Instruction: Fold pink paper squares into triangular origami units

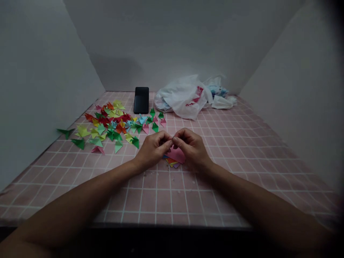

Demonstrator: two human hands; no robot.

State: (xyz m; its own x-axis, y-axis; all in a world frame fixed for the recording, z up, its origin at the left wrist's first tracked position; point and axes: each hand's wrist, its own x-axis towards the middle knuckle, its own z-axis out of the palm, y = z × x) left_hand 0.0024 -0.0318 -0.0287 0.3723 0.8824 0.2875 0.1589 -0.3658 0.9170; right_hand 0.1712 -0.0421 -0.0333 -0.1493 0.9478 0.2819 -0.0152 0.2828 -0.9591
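Note:
Over the middle of the table, my left hand (154, 147) and my right hand (194, 147) meet with their fingertips close together. Both are closed, thumbs pressed against the index fingers in a pinch. Whatever lies between the fingertips is too small or hidden to make out. Just below them rests a small fanned stack of coloured paper (176, 156), pink on top with blue, orange, yellow and purple edges showing. To the left of my left hand spreads a heap of folded paper cranes (115, 125) in green, yellow, red, orange, blue and pink.
A black smartphone (141, 100) lies behind the cranes. Crumpled white plastic bags (185, 96) with red print sit at the back, beside a smaller bag (223, 101). Pale walls enclose the pink checked tablecloth (242, 150) on three sides. Tiny scraps lie near the table's front.

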